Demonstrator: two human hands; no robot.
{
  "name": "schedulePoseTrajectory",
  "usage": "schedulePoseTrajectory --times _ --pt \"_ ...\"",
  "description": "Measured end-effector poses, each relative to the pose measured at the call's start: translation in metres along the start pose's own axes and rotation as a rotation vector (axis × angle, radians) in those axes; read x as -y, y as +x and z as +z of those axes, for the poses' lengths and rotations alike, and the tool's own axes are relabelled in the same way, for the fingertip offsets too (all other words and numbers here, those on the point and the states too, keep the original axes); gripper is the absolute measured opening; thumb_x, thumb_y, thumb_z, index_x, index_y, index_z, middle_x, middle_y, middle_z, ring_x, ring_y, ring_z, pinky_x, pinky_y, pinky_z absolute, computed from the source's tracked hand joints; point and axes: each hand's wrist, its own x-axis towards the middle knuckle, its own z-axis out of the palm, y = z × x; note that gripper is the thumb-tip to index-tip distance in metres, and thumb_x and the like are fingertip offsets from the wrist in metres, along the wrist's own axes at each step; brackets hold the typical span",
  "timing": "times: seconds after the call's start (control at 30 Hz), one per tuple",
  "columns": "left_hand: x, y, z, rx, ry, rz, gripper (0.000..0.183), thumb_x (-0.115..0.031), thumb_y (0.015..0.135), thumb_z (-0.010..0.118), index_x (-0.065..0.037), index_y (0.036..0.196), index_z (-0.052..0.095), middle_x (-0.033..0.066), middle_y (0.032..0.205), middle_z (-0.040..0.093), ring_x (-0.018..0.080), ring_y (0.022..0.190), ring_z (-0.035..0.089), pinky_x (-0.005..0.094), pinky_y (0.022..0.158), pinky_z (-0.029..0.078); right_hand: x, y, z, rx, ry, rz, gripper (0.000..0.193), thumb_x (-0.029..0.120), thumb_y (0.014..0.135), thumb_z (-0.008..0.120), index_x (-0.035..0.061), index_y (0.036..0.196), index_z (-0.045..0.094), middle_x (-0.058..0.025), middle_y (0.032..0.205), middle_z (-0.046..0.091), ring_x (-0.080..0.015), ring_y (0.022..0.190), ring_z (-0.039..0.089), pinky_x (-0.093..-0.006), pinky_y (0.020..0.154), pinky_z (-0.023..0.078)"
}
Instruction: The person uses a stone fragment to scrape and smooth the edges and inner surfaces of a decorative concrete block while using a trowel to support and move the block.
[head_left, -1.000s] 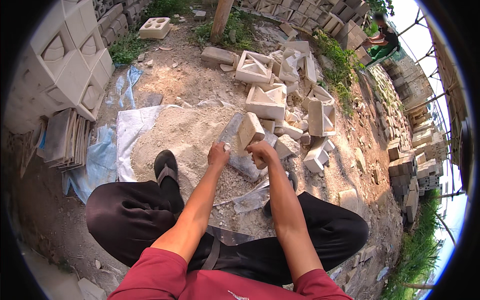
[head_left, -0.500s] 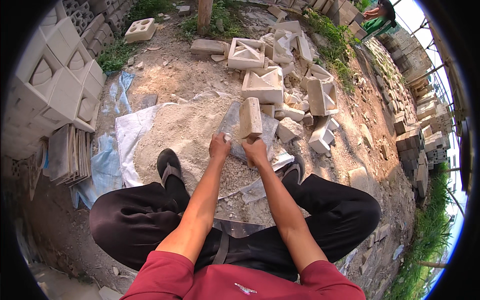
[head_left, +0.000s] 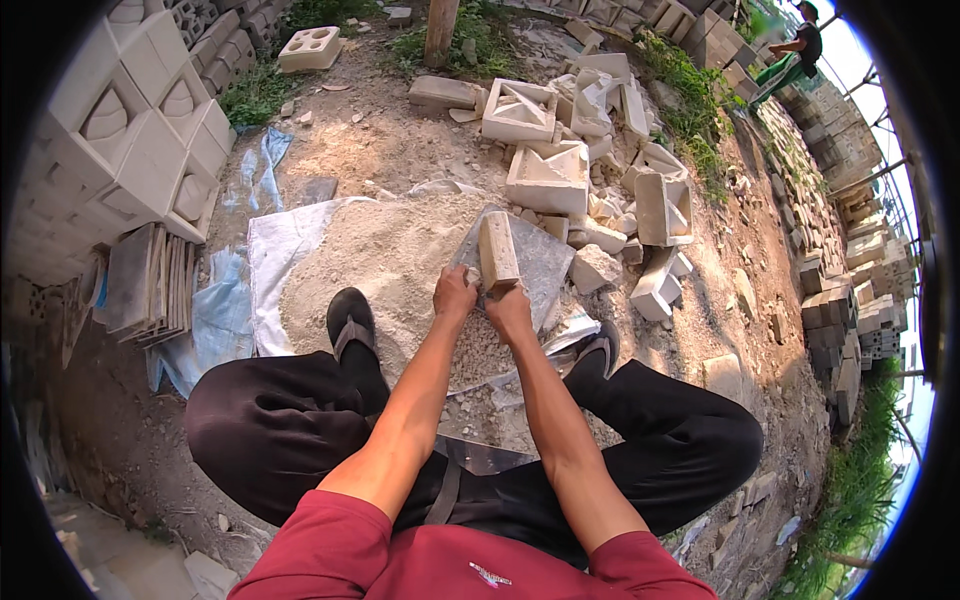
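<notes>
My right hand (head_left: 508,308) is closed round the handle of what looks like a wooden mallet, with a long, pale, block-shaped head (head_left: 497,250). The head is over a flat grey slab (head_left: 545,262), and I cannot tell whether they touch. Just left of it, my left hand (head_left: 456,293) is closed on a small pale stone piece (head_left: 473,274) near the slab's left edge. Both forearms reach forward between my bent knees. Around the slab's near and left sides spreads a heap of crushed pale rubble (head_left: 350,255) on a white sheet (head_left: 262,270).
Broken decorative blocks (head_left: 548,178) and chunks lie piled beyond the slab to the right. Whole blocks (head_left: 130,150) are stacked at left, above leaning thin boards (head_left: 155,285). A wooden post (head_left: 440,35) stands at the back. Another person (head_left: 795,50) is far right.
The mallet head has come down closer to the slab. My left hand stays beside it on the small stone piece. The whole view has shifted slightly, and more of the far person shows.
</notes>
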Motion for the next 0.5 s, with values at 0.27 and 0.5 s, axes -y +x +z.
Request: schedulePoseTrajectory --times 0.27,0.5 --pt "-0.008 -0.004 0.009 0.038 0.012 0.015 0.042 -0.027 0.077 0.072 -0.008 0.112 0.063 0.0169 0.108 0.058 0.0349 0.102 0.059 0.0429 0.087 0.049 0.002 0.035 -0.028 0.248 -0.035 -0.041 0.039 0.028 0.071 0.069 -0.0097 0.082 0.067 -0.0215 0.069 0.067 -0.0303 0.061 0.069 -0.0374 0.06 0.056" --pt "0.002 0.001 0.006 0.002 0.052 0.012 0.044 -0.026 0.076 0.073 -0.008 0.114 0.063 0.0168 0.106 0.059 0.0342 0.101 0.059 0.0425 0.086 0.049 0.035 0.048 -0.064 0.428 0.1 0.15 0.042 0.026 0.069 0.071 -0.0108 0.089 0.066 -0.0249 0.079 0.068 -0.0325 0.07 0.07 -0.0373 0.061 0.056"
